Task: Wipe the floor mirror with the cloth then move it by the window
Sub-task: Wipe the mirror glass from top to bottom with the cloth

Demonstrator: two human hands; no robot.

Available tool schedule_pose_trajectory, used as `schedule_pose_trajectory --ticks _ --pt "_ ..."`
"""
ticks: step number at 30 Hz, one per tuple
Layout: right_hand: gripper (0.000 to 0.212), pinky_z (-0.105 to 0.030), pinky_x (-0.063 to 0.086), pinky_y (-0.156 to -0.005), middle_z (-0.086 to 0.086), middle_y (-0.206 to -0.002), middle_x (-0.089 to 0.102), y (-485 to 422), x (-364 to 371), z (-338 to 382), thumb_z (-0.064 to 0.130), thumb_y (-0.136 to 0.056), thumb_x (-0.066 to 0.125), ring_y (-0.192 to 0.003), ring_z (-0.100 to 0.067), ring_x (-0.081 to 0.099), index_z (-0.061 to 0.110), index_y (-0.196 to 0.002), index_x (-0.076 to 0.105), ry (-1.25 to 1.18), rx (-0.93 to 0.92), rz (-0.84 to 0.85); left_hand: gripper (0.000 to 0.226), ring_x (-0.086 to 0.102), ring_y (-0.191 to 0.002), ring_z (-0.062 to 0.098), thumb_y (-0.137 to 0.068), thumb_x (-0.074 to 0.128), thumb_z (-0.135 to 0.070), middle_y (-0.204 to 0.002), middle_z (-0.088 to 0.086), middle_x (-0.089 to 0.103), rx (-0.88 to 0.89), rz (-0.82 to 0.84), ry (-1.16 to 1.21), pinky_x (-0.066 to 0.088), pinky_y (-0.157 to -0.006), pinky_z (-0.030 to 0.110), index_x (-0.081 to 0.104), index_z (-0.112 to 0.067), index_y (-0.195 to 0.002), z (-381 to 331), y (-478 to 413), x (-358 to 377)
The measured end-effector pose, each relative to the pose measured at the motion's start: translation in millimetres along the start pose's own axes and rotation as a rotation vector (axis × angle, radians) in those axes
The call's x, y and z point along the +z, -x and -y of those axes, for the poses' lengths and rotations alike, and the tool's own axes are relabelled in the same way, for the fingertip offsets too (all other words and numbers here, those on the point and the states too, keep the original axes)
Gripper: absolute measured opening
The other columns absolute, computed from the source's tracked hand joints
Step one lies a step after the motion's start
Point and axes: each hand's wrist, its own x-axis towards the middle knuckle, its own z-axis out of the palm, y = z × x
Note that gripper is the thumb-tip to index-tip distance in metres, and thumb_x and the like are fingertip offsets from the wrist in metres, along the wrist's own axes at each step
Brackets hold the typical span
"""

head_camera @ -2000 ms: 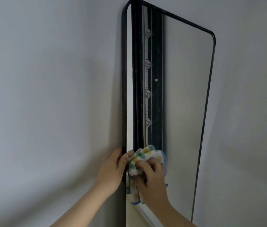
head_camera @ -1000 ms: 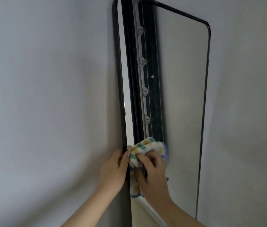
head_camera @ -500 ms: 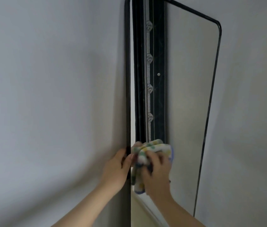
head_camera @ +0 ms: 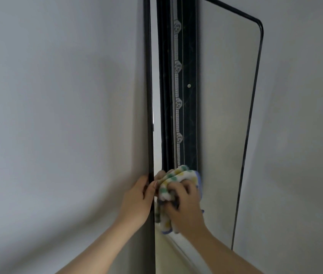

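Right hand (head_camera: 186,207) bunches a white terry cloth with green and yellow dots and a blue hem (head_camera: 180,177), fingers curled round it, pressing it on the glass low down near the left edge. Left hand (head_camera: 138,200) is just beside it, fingers wrapped round the thin black metal frame (head_camera: 148,95) of the tall round-cornered floor mirror (head_camera: 226,115). The mirror stands upright against the pale grey wall (head_camera: 57,95), long axis vertical. Most glass lies above and right of the cloth, so the next stroke probably goes up or across.
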Motion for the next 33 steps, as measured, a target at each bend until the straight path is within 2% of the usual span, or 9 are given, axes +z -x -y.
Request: schedule_pose_trajectory --ticks 5,9,11,17,20,23,25,29,33 --pt "0.029 -0.047 0.042 -0.096 -0.002 -0.103 0.039 -32.8 -19.6 -24.9 0.007 -0.082 0.057 -0.101 -0.024 0.047 0.012 -0.110 0.049 -0.008 0.425 -0.107 0.016 0.055 -0.073 0.011 -0.095 0.039 -0.035 -0.078 -0.007 0.054 -0.004 0.011 0.005 0.044 -0.060 0.017 0.050 -0.026 -0.100 -0.4 1.3 1.3" --pt "0.030 -0.041 0.045 -0.085 -0.002 -0.101 0.051 11.2 3.8 4.7 0.029 -0.065 0.051 -0.094 -0.027 0.049 0.034 -0.094 0.047 0.104 -0.019 -0.005 0.020 0.056 -0.073 0.015 -0.095 0.040 -0.034 -0.077 -0.004 0.057 -0.027 0.013 0.002 0.048 -0.063 0.027 0.041 -0.032 -0.075 0.8 -0.5 1.4" --pt "0.029 -0.041 0.046 -0.086 0.000 -0.103 0.048 2.9 -3.7 -9.6 0.028 -0.065 0.054 -0.098 -0.026 0.047 0.033 -0.093 0.049 0.066 -0.033 0.043 0.022 0.056 -0.069 0.013 -0.095 0.039 -0.033 -0.073 -0.005 0.056 -0.024 0.030 0.000 0.044 -0.059 0.023 0.041 -0.031 -0.074 -3.1 -0.2 -1.7" --pt "0.037 -0.045 0.043 -0.096 -0.011 -0.119 0.041 -51.0 -33.6 -62.0 0.011 -0.084 0.055 -0.108 -0.034 0.048 0.010 -0.120 0.046 -0.030 0.628 -0.239 0.019 0.054 -0.062 0.009 -0.095 0.039 -0.034 -0.067 -0.005 0.054 -0.015 0.059 0.026 0.042 -0.055 0.016 0.043 -0.033 -0.076 -10.7 4.5 -6.6" --pt "0.032 -0.043 0.045 -0.090 -0.005 -0.108 0.042 -18.2 -13.9 -36.8 0.004 -0.078 0.057 -0.101 -0.028 0.047 0.012 -0.109 0.051 0.008 0.389 -0.187 0.025 0.055 -0.063 0.013 -0.095 0.039 -0.033 -0.066 -0.005 0.052 -0.019 0.055 0.001 0.040 -0.054 0.015 0.038 -0.031 -0.070 -9.9 4.9 -6.3" --pt "0.029 -0.033 0.042 -0.090 0.004 -0.110 0.039 -0.9 -11.9 -25.4 0.006 -0.079 0.059 -0.103 -0.018 0.044 0.018 -0.105 0.055 -0.024 0.147 -0.043 0.025 0.056 -0.066 0.017 -0.095 0.040 -0.033 -0.066 -0.004 0.052 -0.021 0.049 0.002 0.046 -0.062 0.031 0.039 -0.030 -0.070 -6.4 2.5 -3.7" --pt "0.034 -0.033 0.041 -0.096 0.002 -0.118 0.038 -19.0 -18.9 -48.4 0.006 -0.084 0.057 -0.109 -0.020 0.044 0.016 -0.115 0.052 -0.030 0.252 -0.060 0.023 0.054 -0.063 0.013 -0.095 0.040 -0.033 -0.064 -0.006 0.051 -0.017 0.059 0.005 0.047 -0.063 0.033 0.041 -0.032 -0.072 -6.3 1.8 -3.5" --pt "0.040 -0.050 0.047 -0.094 -0.014 -0.123 0.050 -52.5 -31.0 -96.6 0.018 -0.091 0.050 -0.108 -0.032 0.053 0.018 -0.130 0.042 -0.158 0.763 -0.277 0.022 0.052 -0.062 0.014 -0.094 0.039 -0.034 -0.063 -0.004 0.049 -0.014 0.076 0.020 0.048 -0.062 0.029 0.041 -0.032 -0.072 -9.5 2.4 -4.8" --pt "0.043 -0.035 0.052 -0.084 -0.005 -0.117 0.051 -19.5 -14.2 -57.8 0.012 -0.093 0.049 -0.099 -0.020 0.056 0.015 -0.135 0.037 -0.094 0.471 -0.173 0.023 0.056 -0.063 0.018 -0.094 0.039 -0.034 -0.061 -0.004 0.049 -0.019 0.075 0.007 0.046 -0.060 0.026 0.041 -0.031 -0.072 -9.4 2.2 -6.0"
